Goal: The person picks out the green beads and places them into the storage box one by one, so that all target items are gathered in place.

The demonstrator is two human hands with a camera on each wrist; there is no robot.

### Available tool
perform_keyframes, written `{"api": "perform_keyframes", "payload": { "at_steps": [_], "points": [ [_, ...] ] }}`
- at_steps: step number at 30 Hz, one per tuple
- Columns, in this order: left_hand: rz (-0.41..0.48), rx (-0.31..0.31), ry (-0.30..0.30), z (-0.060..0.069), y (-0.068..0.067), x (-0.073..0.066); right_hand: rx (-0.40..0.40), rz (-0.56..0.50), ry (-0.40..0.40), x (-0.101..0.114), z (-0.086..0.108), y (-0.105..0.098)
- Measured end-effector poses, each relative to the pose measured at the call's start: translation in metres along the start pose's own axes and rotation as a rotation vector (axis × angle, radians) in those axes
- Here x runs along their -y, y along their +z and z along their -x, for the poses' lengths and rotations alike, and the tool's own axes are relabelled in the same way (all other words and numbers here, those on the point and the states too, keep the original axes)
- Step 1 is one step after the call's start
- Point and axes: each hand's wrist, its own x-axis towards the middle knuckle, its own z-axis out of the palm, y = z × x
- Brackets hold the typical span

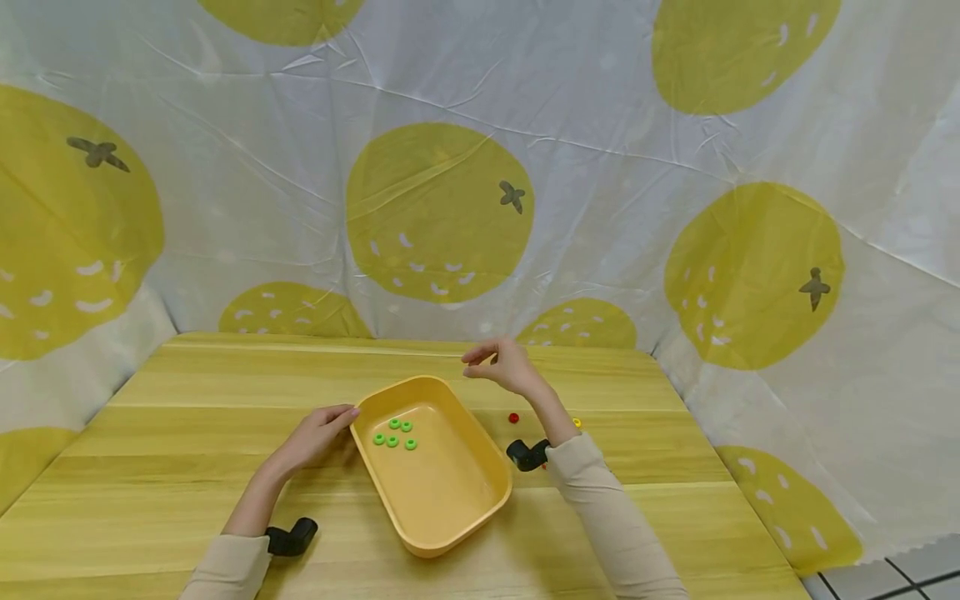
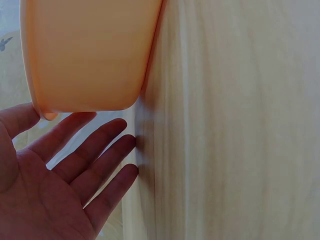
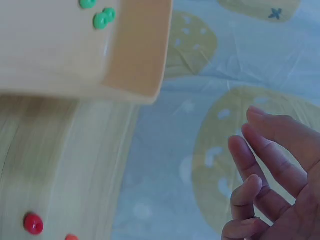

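Several green beads (image 1: 392,441) lie in the far left part of an orange-yellow tray (image 1: 442,500). My left hand (image 1: 318,437) touches the tray's far left corner. In the left wrist view, this hand (image 2: 65,175) has its thumb at the rim of the tray (image 2: 90,55) and its straight fingers spread beside the outer wall. Raised beyond the tray's right side, my right hand (image 1: 502,367) has loosely bent fingers. The right wrist view shows nothing held by that hand (image 3: 280,175), with green beads (image 3: 100,20) in the tray (image 3: 135,55).
A red bead (image 1: 513,418) lies on the wooden table (image 1: 247,367) right of the tray. A yellow bead (image 1: 577,422) shows beside my right forearm, and another small reddish bead is partly hidden near the black wrist device (image 1: 528,455). A lemon-patterned cloth (image 1: 585,208) hangs behind.
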Motion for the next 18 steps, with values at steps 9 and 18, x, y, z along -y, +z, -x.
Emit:
{"api": "perform_keyframes", "payload": {
  "at_steps": [9, 18],
  "points": [
    [0.003, 0.01, -0.009, -0.001, 0.0, 0.001, -0.075, 0.001, 0.072, -0.027, 0.024, -0.023],
    [-0.003, 0.014, -0.029, -0.002, 0.0, 0.0, -0.111, -0.022, 0.151, -0.061, 0.054, -0.031]
  ]
}}
